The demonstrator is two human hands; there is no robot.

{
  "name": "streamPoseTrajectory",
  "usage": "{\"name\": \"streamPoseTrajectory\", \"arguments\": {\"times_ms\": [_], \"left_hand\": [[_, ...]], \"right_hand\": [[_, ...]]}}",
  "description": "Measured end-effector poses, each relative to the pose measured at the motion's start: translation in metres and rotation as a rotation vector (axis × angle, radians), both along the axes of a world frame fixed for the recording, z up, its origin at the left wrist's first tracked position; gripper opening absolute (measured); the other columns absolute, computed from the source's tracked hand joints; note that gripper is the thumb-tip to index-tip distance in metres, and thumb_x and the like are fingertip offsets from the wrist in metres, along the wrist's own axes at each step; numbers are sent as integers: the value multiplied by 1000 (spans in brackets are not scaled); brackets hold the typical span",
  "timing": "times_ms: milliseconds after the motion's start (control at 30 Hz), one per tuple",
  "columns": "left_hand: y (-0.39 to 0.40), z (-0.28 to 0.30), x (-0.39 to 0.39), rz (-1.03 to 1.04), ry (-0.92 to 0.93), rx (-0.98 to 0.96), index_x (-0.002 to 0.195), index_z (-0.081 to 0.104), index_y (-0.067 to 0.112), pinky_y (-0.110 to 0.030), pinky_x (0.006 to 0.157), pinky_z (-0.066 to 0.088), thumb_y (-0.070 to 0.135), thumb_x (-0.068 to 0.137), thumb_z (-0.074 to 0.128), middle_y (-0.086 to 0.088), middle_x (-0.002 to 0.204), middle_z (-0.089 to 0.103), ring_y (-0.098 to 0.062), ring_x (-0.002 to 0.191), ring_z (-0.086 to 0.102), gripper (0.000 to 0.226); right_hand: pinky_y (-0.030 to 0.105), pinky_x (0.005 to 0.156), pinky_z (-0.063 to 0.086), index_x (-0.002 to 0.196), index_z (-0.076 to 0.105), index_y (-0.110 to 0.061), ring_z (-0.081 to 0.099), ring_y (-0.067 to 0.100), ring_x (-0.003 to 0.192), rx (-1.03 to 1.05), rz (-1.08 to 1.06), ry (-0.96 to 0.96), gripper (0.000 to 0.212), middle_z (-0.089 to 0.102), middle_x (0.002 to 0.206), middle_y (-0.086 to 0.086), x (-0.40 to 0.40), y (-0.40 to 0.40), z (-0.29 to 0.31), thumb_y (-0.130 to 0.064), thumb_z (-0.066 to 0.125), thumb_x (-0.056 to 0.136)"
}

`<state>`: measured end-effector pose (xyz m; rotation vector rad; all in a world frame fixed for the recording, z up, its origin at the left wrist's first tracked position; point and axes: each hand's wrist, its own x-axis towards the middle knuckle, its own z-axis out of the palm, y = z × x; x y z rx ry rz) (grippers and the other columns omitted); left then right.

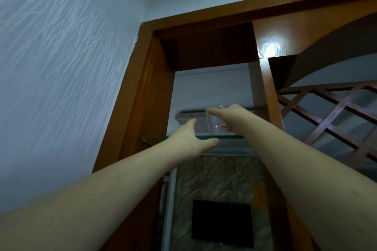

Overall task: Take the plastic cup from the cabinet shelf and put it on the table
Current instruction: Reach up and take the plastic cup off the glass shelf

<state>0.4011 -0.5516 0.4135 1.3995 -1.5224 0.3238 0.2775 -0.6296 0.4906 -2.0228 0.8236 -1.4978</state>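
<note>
While both arms reach upward into the cabinet (142, 79), the step in hand reads as the pick-up, not yet the carry

Item: cup (214, 123). Clear plastic, upright on the glass shelf (155, 139), near its front edge, toward the middle of the bay. Faint against the pale wall behind; its rim and base are only just legible

Right hand (228, 116): at the cup, thumb over the top near the rim, fingers (225, 126) showing through or beside the cup's right wall. The grip looks part-closed about the cup, but the blur and the clear plastic leave it uncertain whether contact is firm; I cannot tell that it holds

Left hand (192, 138): wide, fingers spread, thumb lying along the shelf's front edge, just left of the cup and holding nothing. It appears to be steadying or guarding

A second glass shelf (189, 115) sits higher and further back, with something flat on it. Brown lattice (334, 116) to the right; a stone-patterned panel (216, 177) below

The desk is not in view; the whole put-down half of the task remains

Next move, as judged: settle the right grip round the cup's wall with light pressure, since thin plastic would likely buckle, then lift it clear of the shelf, draw it out toward the body under the higher shelf, and lower it to the desk. The left hand should stay out of the cup's path
</note>
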Motion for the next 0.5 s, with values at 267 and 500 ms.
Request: {"name": "streamPoseTrajectory", "arguments": {"times_ms": [267,500], "left_hand": [[0,4,-1,-250,312,-77,151,25,22,-41,99,38,50,79,71,-7,153,41,-28,133,43,90],[3,3,2,-535,519,-80,140,44,16,-36,76,61,32,78,78,-9,137,52,-18,97,60,72]], "right_hand": [[34,89,53,133,44,-5,63,21,102,-100,309,-102,76,62,111,10,-3,15,-4,-41,78,75],[35,97,50,129,48,-8,63,17,103,-173,367,-54,68,64,108,4,-2,37,-15,-39,77,77]]}}
